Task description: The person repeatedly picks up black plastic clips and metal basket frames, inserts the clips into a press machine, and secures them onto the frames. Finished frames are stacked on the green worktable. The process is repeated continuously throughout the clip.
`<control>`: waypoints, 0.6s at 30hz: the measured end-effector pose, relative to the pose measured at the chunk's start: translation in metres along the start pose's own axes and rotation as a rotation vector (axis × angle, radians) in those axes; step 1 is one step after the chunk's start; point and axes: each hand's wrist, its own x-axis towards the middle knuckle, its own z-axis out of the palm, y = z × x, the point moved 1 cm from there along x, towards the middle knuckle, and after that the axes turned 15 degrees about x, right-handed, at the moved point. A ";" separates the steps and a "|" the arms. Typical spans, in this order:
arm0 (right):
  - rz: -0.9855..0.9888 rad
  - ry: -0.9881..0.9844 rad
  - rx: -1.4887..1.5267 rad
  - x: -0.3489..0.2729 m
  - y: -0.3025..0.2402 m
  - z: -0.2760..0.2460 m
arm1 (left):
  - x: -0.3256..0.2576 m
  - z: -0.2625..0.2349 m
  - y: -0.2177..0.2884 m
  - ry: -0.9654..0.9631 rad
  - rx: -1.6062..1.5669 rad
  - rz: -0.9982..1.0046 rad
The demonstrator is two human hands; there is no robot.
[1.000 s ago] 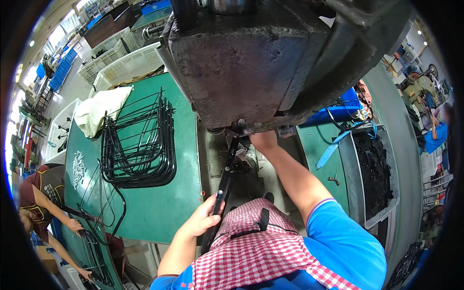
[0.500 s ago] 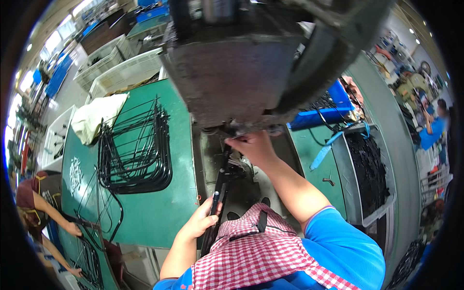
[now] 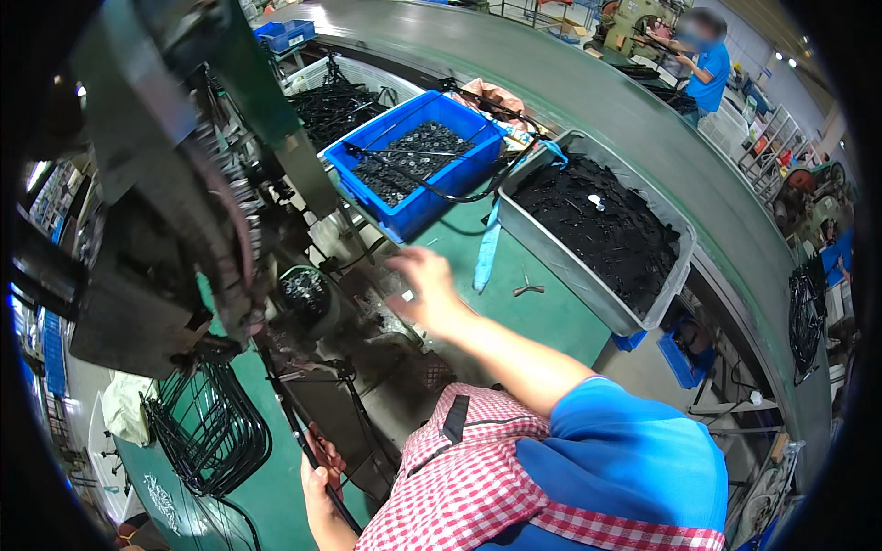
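My left hand [image 3: 322, 468] is closed round a thin black metal tube [image 3: 290, 413] that slants up toward the dark press machine [image 3: 138, 275] at the left. The tube's upper end meets the underside of the press, where its exact seat is hard to make out. My right hand [image 3: 424, 289] is off the tube, in the air to the right of the press and short of the blue bin. Motion blurs it somewhat, but its fingers look apart, with nothing visible between them. A small round container of metal bits [image 3: 305, 292] sits beside the press.
A blue bin [image 3: 404, 216] of small dark parts and a grey bin [image 3: 661, 298] of black pieces stand on the green table [image 3: 560, 312]. A bent metal piece [image 3: 529, 290] lies there. Black wire frames [image 3: 211, 441] are stacked at left. A co-worker [image 3: 707, 69] stands far right.
My right hand has left the tube at the press and moved away to the right. The view has swung right, bringing the bins nearer the middle. My left hand still grips the tube.
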 end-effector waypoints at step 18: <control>0.948 -0.085 -0.599 -0.037 0.266 -0.279 | 0.011 0.091 -0.005 0.285 -0.087 0.091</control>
